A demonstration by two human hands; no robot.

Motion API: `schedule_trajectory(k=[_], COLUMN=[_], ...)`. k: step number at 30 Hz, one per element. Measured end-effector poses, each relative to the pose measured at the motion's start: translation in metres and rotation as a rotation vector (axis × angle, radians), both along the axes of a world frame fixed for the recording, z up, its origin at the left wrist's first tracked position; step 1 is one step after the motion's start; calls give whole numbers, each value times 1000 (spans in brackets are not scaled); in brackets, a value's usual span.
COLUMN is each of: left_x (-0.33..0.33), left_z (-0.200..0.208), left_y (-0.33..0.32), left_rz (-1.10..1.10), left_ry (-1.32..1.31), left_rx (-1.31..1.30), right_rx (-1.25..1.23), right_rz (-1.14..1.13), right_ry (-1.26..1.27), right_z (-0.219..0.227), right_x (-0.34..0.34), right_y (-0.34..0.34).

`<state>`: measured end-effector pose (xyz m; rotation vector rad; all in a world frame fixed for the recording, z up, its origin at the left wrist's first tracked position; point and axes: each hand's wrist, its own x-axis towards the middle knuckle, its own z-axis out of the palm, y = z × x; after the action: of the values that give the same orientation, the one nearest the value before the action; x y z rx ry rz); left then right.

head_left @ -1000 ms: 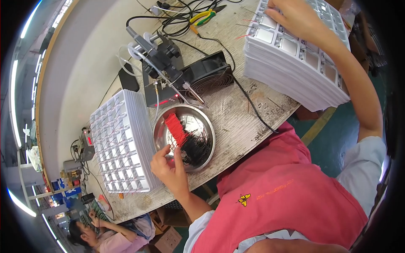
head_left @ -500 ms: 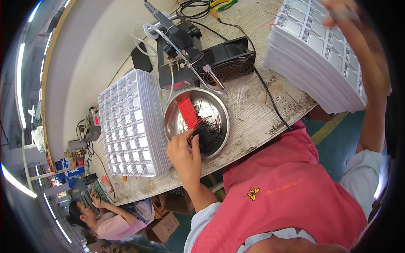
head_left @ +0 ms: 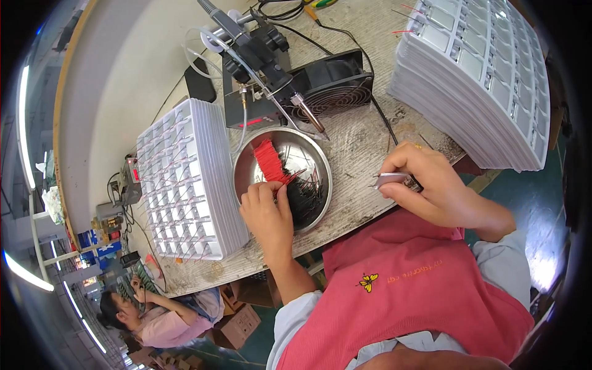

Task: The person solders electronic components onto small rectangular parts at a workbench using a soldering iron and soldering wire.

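Note:
My left hand [head_left: 268, 213] is at the near left rim of a round metal bowl [head_left: 329, 176], its thumb and fingers pinched on a thin red wire [head_left: 293, 176]. In the bowl lie a bundle of short red wires [head_left: 269, 159] and a loose heap of black wires [head_left: 305, 208]. Over the table edge, to the bowl's right, my right hand [head_left: 435, 185] grips a small flat silvery piece [head_left: 393, 179] between thumb and fingers. The slanted tip of a clamped soldering iron [head_left: 316, 122] stands above the bowl's far rim.
Left of the bowl is a stack of white compartment trays [head_left: 213, 166] holding wired pieces. Another tray stack [head_left: 425, 86] with silvery pieces stands at far right. A black fan [head_left: 333, 89] and a cable [head_left: 383, 117] lie behind. A co-worker [head_left: 166, 317] sits at lower left.
My right hand has come from the right tray stack down and left towards the bowl, with the flat silvery piece now visible in it. My left hand now has a red wire pinched.

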<state>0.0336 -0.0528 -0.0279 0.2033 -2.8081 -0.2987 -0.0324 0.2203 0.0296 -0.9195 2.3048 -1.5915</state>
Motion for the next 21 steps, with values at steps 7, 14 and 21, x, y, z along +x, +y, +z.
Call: schedule_trajectory(k=[7,14,21], left_x=[1,-3,-26], left_z=[1,8,27], left_y=[-2,7,38], left_rz=[13,80,-71], left_ry=[53,84,291], left_rx=[72,219,331], right_rx=[-33,-184,-329], right_rz=[-26,-145,-159], right_ry=[-177,-380,-412], right_z=[-24,-39,-46], right_x=[-7,-19,-28], right_y=[-6,-23,-45])
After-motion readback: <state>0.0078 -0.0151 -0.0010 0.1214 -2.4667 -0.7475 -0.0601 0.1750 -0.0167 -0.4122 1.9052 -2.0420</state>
